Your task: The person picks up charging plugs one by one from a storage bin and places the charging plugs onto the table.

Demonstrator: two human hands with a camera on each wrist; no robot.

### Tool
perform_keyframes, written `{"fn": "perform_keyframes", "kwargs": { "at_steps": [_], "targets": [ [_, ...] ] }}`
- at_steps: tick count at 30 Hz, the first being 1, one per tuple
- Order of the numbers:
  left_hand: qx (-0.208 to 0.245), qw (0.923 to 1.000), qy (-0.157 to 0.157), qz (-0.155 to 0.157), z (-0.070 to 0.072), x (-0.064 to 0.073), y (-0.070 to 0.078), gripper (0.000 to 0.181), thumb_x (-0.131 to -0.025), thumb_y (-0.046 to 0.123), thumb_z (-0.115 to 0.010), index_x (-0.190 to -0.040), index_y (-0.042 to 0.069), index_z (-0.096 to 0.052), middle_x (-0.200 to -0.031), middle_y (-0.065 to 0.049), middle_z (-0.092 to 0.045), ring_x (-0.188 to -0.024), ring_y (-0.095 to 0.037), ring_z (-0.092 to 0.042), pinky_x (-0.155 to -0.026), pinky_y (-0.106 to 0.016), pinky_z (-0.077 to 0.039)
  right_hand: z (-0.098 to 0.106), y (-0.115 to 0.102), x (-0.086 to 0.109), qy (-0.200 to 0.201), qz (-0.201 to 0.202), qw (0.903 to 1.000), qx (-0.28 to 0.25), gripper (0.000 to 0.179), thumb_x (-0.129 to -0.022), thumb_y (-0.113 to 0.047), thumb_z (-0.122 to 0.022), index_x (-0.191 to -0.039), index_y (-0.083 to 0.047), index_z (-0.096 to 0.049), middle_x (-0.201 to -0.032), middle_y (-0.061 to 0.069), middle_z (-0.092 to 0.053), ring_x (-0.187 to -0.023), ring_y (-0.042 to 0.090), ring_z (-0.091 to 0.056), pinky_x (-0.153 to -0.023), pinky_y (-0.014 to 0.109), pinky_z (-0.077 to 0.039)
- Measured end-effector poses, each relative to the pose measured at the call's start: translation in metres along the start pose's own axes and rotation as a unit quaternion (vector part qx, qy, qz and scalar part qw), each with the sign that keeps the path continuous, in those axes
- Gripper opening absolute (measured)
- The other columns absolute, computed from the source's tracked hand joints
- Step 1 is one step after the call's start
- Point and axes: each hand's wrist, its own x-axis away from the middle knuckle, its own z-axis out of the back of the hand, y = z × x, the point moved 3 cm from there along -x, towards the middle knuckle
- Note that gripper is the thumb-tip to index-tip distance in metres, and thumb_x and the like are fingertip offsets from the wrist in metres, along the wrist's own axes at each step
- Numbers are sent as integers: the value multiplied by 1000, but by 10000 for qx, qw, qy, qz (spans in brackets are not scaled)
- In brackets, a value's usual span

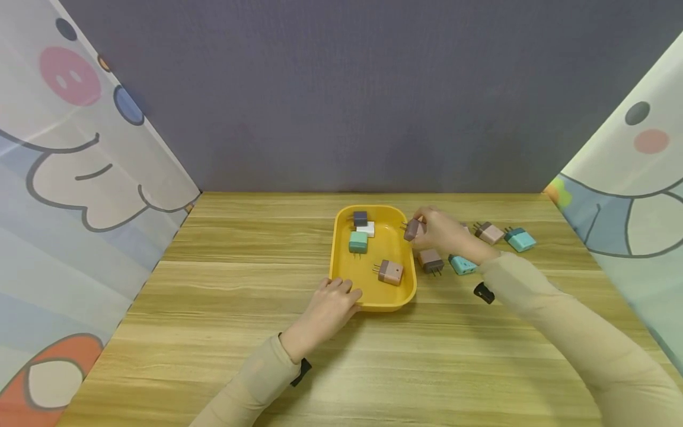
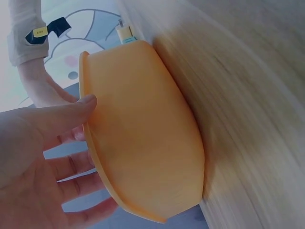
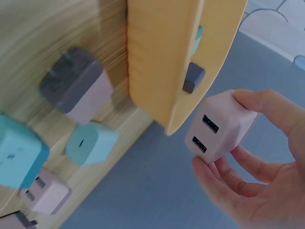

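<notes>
My left hand [image 1: 332, 309] grips the near left corner of a yellow plastic tray [image 1: 335, 255]. In the left wrist view the thumb presses the tray's outer wall [image 2: 143, 124], with the fingers at its rim. My right hand [image 1: 443, 231] pinches a pink and brown USB wall charger [image 1: 412, 230] between thumb and fingers, over the tray's right rim. Its two USB ports face the right wrist camera. Inside the tray lie a pink and brown charger [image 1: 391, 272], a green charger [image 1: 358, 242], a white block [image 1: 366, 229] and a dark block [image 1: 360, 218].
Right of the tray, several chargers lie on the wooden table [image 1: 240, 296]: a pink and brown one [image 1: 430, 261], a blue one [image 1: 462, 264], another pink one [image 1: 488, 232] and a teal one [image 1: 520, 239]. A grey panel [image 1: 341, 101] stands along the back edge.
</notes>
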Motion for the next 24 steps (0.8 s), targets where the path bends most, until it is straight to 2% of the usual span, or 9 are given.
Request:
{"fn": "perform_keyframes", "kwargs": {
  "at_steps": [6, 14, 20, 24],
  "targets": [
    [-18, 10000, -51, -20, 1, -1, 0, 16, -75, 27, -69, -83, 15, -63, -74, 2, -55, -69, -15, -52, -67, -31, -40, 7, 14, 7, 103, -46, 9998, 146, 47, -72, -14, -68, -109, 7, -49, -90, 16, -52, -71, 22, -47, -56, 29, -40],
    [48, 10000, -58, -65, 2, 0, -1, 15, -76, 26, -68, -84, 15, -63, -74, 2, -54, -69, -15, -52, -67, -32, -40, 16, 30, 16, 222, -55, 9993, 312, 42, -72, -11, -65, -107, 9, -51, -89, 20, -53, -64, 21, -47, -53, 29, -40],
    [126, 9998, -160, -37, 1, 0, -1, 14, -78, 26, -67, -85, 14, -63, -75, 2, -55, -69, -15, -51, -68, -32, -40, 21, 44, 25, 109, -286, 9993, 191, 45, -76, -14, -63, -111, 11, -47, -96, 24, -51, -66, 21, -49, -53, 29, -42],
    [138, 9997, -178, -41, 1, 0, -2, 14, -78, 26, -67, -84, 14, -62, -75, 2, -54, -69, -14, -51, -68, -32, -40, 25, 55, 29, 186, -389, 9988, 228, 46, -74, -13, -63, -110, 12, -47, -94, 24, -50, -67, 23, -50, -53, 30, -42]
  ]
}}
